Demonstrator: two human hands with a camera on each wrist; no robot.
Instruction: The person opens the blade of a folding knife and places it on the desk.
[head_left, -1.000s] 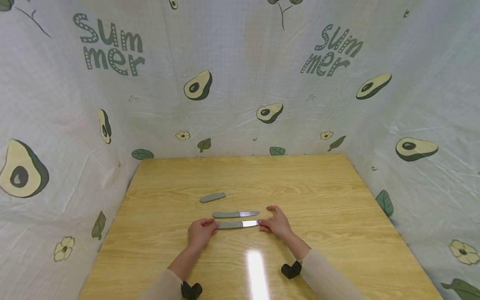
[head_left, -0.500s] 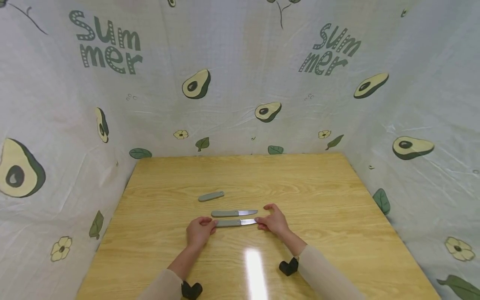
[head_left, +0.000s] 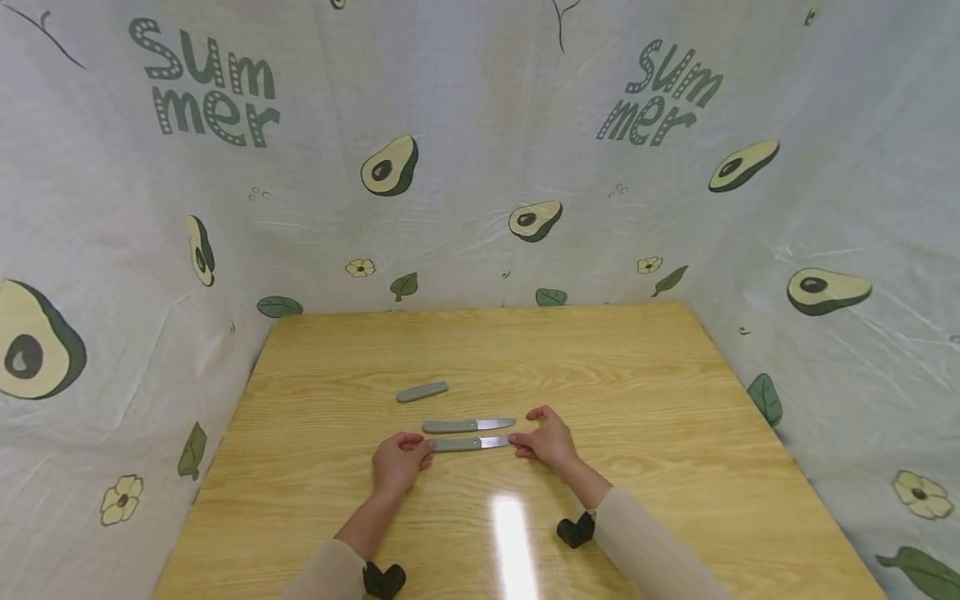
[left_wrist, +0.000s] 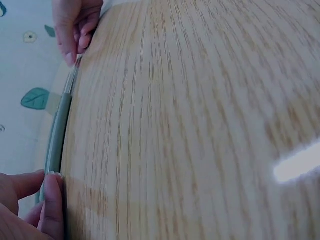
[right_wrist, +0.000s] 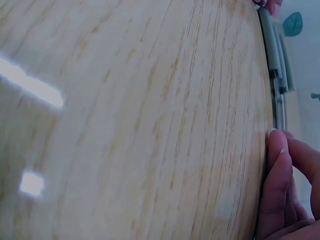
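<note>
Two knives with grey-green handles and exposed blades lie side by side, blades to the right. My left hand [head_left: 397, 465] pinches the handle end of the nearer knife [head_left: 456, 445] between thumb and finger. At its blade tip, my right hand [head_left: 551, 442] pinches with thumb and fingers, covering the point. Just behind it is the second knife [head_left: 450, 427], untouched and nearly parallel. Farther back lies a third grey-green handle [head_left: 422, 392], slightly slanted, with no blade showing. In the left wrist view the nearer knife's handle [left_wrist: 61, 125] runs between both hands.
The wooden table [head_left: 600, 367] extends around the knives on all sides. A pale curtain [head_left: 465, 108] printed with avocados encloses its back and sides. Bright glare [head_left: 512, 542] lies on the tabletop in front of the hands.
Both hands keep their hold on the nearer knife, which has crept very slightly toward the second one. The head view has shifted a little.
</note>
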